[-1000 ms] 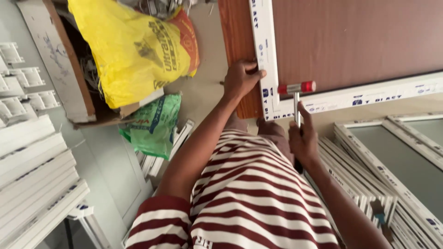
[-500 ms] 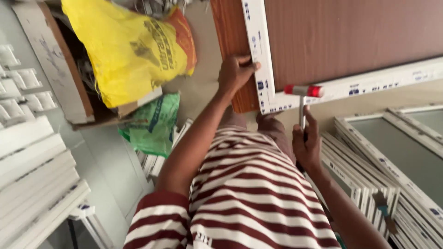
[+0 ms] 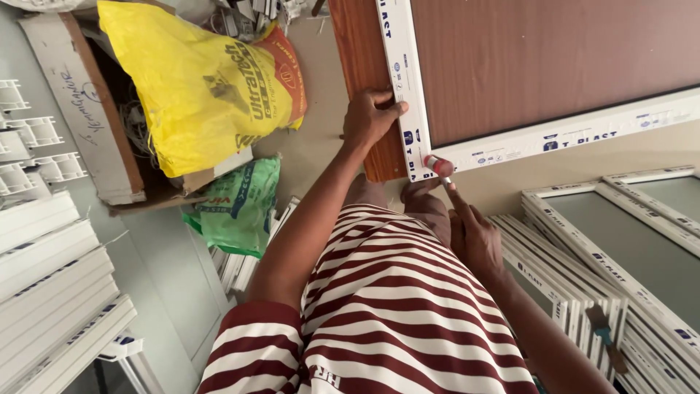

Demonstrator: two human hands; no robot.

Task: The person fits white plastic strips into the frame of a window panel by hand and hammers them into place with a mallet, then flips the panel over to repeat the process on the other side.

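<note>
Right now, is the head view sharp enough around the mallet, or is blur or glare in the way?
Head view: even, soft light, no glare; mallet head slightly smeared at the white frame corner; left hand and right hand sharp.

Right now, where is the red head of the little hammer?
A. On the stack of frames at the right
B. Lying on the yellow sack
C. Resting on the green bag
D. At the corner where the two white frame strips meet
D: the hammer in the right hand has its red head at the corner of the white frame, which the left hand steadies on the brown panel.
</note>
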